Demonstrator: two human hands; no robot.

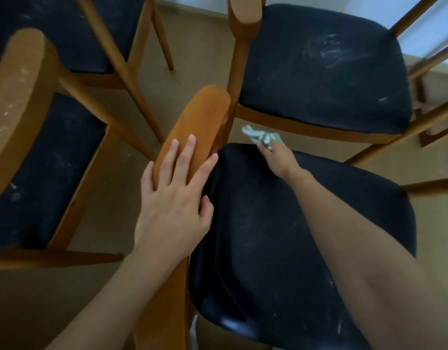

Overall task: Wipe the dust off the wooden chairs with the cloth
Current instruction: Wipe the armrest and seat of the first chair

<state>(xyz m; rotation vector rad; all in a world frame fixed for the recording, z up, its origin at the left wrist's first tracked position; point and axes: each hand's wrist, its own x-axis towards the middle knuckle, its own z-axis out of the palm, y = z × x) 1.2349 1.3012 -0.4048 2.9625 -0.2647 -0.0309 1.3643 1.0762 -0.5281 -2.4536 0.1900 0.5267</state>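
Directly below me stands a wooden chair with a black padded seat (281, 236) and a curved wooden backrest (197, 122). My left hand (175, 198) rests on top of that backrest, fingers spread and straight. My right hand (276, 157) reaches over the far edge of the seat and grips a green and white cloth (261, 135), which sticks out past the seat edge near the chair's back post. The fingers of the right hand are mostly hidden behind the cloth.
Three more wooden chairs with dusty black seats crowd around: one ahead on the right (324, 72), one on the left (41, 168) with a dusty backrest (15, 97), one at the top left (66, 29). Beige floor (197, 46) shows in the narrow gaps between them.
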